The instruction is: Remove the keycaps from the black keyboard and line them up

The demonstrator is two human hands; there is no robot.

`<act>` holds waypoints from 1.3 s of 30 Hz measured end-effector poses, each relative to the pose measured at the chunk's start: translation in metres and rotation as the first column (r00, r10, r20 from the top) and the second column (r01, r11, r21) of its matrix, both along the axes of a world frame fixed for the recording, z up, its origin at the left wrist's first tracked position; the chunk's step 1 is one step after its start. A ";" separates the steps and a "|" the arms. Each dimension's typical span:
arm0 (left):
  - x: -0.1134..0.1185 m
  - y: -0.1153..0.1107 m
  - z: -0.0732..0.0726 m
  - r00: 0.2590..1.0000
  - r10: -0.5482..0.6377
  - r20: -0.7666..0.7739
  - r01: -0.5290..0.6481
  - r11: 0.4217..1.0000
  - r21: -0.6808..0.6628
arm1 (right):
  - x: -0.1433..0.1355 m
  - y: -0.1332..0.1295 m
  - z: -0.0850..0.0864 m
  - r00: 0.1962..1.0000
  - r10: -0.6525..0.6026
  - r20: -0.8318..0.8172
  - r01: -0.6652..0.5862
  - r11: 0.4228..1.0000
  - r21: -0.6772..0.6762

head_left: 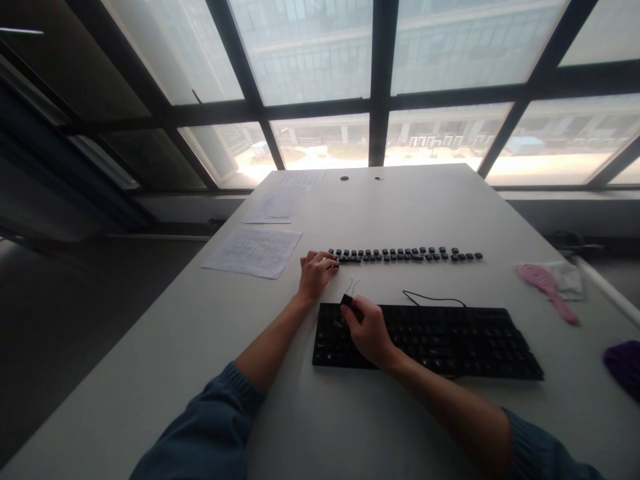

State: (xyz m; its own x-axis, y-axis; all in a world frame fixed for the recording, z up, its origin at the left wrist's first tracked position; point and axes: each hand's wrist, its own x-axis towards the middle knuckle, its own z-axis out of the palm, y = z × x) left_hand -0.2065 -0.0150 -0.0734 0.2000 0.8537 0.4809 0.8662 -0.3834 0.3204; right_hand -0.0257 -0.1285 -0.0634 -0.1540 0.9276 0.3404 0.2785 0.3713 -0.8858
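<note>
- White table [425, 213] runs out from both hands towards tall, dark-framed windows [320, 141], whose glare leaves the near side dim
- Just ahead of the right grip, two thin wire prongs stick out of a small black tool [347, 301]; the right hand [371, 333] is closed around it, thumb against fingers
- Below that grip lies the black keyboard [450, 340], reaching off to its right, with a cable [435, 297] looped behind
- Beyond it, two uneven rows of loose keycaps [393, 251] stretch rightward from the fingertips of the left hand [314, 275]; those fingers are curled in at the near end, and I cannot tell whether they pinch a cap or only touch one
- To my eye, a careless brush of the left fingers could knock the caps out of line, as they seem to sit loose
- The prongs might bend or scrape a key if the right hand pressed down at a slant, and the right forearm [445, 393], crossing low, could push the keyboard askew
- Hidden under the right hand are some of the keys; key legends and the print on the papers [253, 252], left of the left grip, are too faint to read
- Far right of both grips, a purple item [625, 367] is cut off by the edge of view
</note>
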 end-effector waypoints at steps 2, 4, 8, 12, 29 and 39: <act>0.000 -0.001 0.001 1.000 0.009 0.007 -0.009 1.000 -0.003 | 0.000 0.000 0.000 1.000 0.003 0.002 -0.003 1.000 -0.002; 0.001 -0.002 0.003 1.000 0.009 0.015 -0.009 1.000 -0.012 | 0.000 0.000 0.000 1.000 -0.001 -0.001 0.001 1.000 -0.003; 0.001 -0.003 0.004 0.999 0.008 0.032 -0.008 1.000 -0.005 | 0.000 0.000 -0.002 0.999 -0.005 -0.043 0.004 1.000 -0.020; 0.000 -0.005 0.004 0.997 0.039 0.061 -0.042 0.998 0.042 | 0.000 0.000 -0.002 0.990 -0.022 -0.142 0.014 0.998 -0.054; 0.015 -0.135 0.020 0.913 -0.144 0.382 0.173 0.984 -0.040 | 0.011 0.003 0.014 0.976 0.155 -0.150 -0.159 0.987 -0.020; 0.015 -0.134 0.003 0.911 -0.148 0.385 0.210 0.970 -0.125 | 0.011 0.001 0.006 0.989 0.148 0.029 -0.149 0.987 0.060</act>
State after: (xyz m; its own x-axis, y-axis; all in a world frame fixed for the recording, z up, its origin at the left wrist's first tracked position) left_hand -0.1920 -0.1490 -0.0704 0.1907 0.8917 0.4105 0.5951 -0.4376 0.6740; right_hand -0.0145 -0.1272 -0.0570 -0.2975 0.8710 0.3910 0.2377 0.4642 -0.8532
